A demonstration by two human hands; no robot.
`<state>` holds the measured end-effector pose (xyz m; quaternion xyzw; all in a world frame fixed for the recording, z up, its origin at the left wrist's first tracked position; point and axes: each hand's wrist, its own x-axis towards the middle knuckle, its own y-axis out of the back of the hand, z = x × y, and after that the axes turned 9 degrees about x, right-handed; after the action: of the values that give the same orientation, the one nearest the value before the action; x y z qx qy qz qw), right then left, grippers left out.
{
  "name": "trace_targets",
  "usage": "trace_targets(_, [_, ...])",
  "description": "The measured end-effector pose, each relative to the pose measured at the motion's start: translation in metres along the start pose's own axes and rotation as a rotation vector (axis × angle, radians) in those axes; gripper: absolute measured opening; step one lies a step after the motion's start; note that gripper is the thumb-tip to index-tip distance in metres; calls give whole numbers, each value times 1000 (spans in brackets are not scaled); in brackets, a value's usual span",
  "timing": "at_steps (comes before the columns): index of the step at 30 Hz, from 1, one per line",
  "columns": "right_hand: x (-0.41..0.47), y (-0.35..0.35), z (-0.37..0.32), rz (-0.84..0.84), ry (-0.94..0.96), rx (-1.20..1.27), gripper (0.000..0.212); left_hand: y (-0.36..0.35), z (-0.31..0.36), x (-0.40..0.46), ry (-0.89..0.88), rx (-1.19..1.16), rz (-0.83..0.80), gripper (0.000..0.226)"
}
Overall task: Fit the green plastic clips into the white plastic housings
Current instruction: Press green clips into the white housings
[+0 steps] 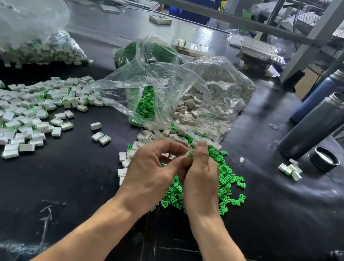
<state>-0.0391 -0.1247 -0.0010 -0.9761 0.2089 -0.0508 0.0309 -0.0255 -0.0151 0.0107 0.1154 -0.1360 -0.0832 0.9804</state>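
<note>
two hands [183, 165] pinch one green clip [191, 154] above countless loose clips [229, 183].

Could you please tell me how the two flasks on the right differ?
The grey flask stands nearer and is open, its steel rim bare, with a black cap lying beside its base. The blue flask stands behind it and seems capped. Both are tall metal cylinders on the black table.
</note>
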Motion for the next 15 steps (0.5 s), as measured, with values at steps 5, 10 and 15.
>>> trace_targets(5, [0,13,-4,-16,142,23,37,9,-4,6,48,-25,87,10])
trace_targets(10, [2,15,-4,-110,208,-51,5,11,-6,7,58,-34,63,11])
trace_targets(15, [3,15,-1,-99,168,-27,9,11,-8,7,19,125,33,20])
